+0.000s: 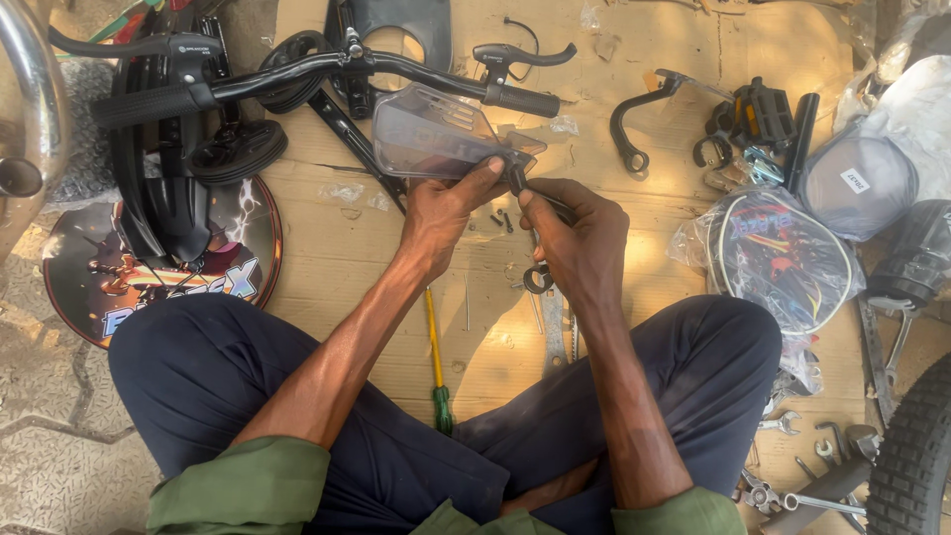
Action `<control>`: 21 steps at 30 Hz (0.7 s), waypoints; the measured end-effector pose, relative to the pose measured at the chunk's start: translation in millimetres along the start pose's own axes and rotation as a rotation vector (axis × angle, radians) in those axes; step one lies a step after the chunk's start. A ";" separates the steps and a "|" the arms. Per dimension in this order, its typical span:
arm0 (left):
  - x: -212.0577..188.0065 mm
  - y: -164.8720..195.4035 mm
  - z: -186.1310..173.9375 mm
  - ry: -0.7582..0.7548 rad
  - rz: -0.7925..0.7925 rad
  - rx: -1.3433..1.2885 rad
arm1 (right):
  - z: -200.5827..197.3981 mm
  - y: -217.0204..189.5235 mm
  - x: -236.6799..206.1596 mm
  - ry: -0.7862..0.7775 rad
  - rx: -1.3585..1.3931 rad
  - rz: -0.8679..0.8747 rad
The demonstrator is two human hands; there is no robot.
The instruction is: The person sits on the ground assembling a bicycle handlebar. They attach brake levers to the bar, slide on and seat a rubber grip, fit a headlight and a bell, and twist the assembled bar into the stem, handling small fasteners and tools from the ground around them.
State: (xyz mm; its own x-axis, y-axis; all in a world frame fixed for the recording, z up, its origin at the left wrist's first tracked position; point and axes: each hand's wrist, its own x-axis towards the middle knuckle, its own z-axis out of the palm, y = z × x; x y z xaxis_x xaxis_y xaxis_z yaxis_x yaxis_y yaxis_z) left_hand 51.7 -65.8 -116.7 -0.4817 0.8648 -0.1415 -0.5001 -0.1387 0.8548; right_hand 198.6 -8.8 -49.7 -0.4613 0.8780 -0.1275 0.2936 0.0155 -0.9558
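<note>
- left hand [443,213] pinches the clear plastic guard [436,134], just under the handlebar [327,67]
- right hand [578,238] is closed around a small dark tool [517,180] at the guard's corner (fingers curled tight)
- green-handled screwdriver [437,372] lies well below the handlebar

Clear plastic guard [431,134] (tilted) above cardboard, small black bolt [516,179] at its corner.

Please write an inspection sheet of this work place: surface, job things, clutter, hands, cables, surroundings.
Surface: cardboard laid flat on the ground.
Job things: clear plastic guard wrapped in film; small dark tool at its lower corner.
Clutter: screwdriver, spanners, loose screws, handlebar, bagged cover.
Hands: left hand pinches the guard; right hand holds the tool.
Cables: one thin cable near the brake lever.
Surroundings: tyre, round printed panel.
</note>
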 end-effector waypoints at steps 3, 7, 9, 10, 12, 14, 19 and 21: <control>2.0 -2.3 -2.7 0.025 -0.029 0.255 | -4.1 -2.7 1.7 -0.002 -0.027 0.069; 2.2 -4.1 -2.6 -0.005 -0.012 0.304 | -7.2 -9.2 1.7 0.005 -0.087 0.121; 1.0 -4.3 -2.3 -0.006 0.015 0.323 | -7.6 -11.5 0.8 0.008 -0.083 0.134; 0.4 -4.5 -2.1 -0.006 0.031 0.334 | -7.5 -11.8 0.4 0.012 -0.076 0.143; -2.3 -4.8 -3.4 -0.050 0.092 0.460 | -6.7 -10.9 -0.6 0.022 -0.054 0.166; -4.7 -6.1 -4.2 -0.052 0.097 0.556 | -5.5 -8.2 -0.8 0.039 -0.021 0.184; -5.4 -14.9 -1.5 0.000 0.039 0.635 | -4.2 -0.5 -1.1 0.040 0.061 0.197; -1.0 -15.3 -3.0 0.002 0.162 0.551 | -5.9 1.5 -3.0 -0.041 -0.017 0.138</control>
State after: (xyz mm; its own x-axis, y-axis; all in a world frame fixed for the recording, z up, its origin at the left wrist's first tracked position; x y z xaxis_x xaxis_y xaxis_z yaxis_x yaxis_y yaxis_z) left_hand 57.7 -65.9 -131.1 -0.5224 0.8526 0.0127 0.0288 0.0028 0.9996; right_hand 205.4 -8.6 -49.2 -0.4493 0.8519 -0.2689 0.3705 -0.0961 -0.9238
